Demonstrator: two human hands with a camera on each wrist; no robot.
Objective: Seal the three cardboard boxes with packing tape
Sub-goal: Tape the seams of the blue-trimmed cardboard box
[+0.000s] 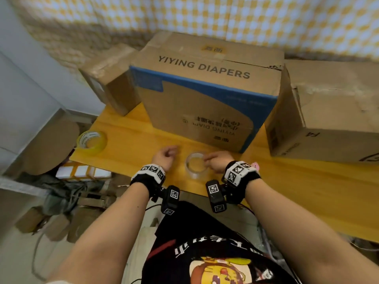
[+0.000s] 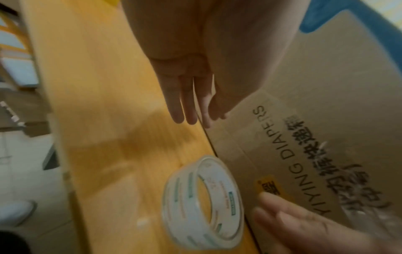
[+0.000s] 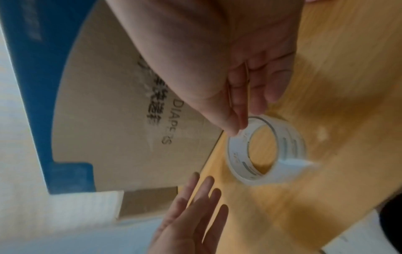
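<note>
1. Head view: black printed T-shirt [image 1: 205, 253] nearest the lens, two bare forearms with marker-covered wristbands [image 1: 149, 172] reaching forward. Beyond them, yellow wooden table [image 1: 131, 140] against a yellow-and-white checked curtain [image 1: 246, 15]; grey wall on the left, clutter and cardboard on the floor below the table edge. Three cardboard boxes along the back of the table: small box [image 1: 110, 78] on the left, large box [image 1: 207, 89] printed "YIYING DIAPERS" in the middle, third box [image 1: 332, 111] on the right. Yellowish tape roll [image 1: 92, 141] lying flat near the table's left corner. Clear tape roll [image 1: 196, 168] lying flat on the table just in front of the large box, between the hands. Left hand [image 1: 165, 157] loosely curled, holding nothing, just beside the roll. Right hand [image 1: 216, 161] at the roll's right rim, fingertips touching it.

2. Left wrist view: left hand [image 2: 191, 96] with fingers straight and close together, hovering above the table [image 2: 97, 103], apart from the clear tape roll [image 2: 202, 202]. Large box [image 2: 326, 120] alongside.

3. Right wrist view: right hand [image 3: 245, 89] with fingers extended, tips meeting the upper rim of the clear tape roll [image 3: 265, 149]; no closed grip visible. Left hand [image 3: 195, 214] spread flat, near the roll, not touching.
</note>
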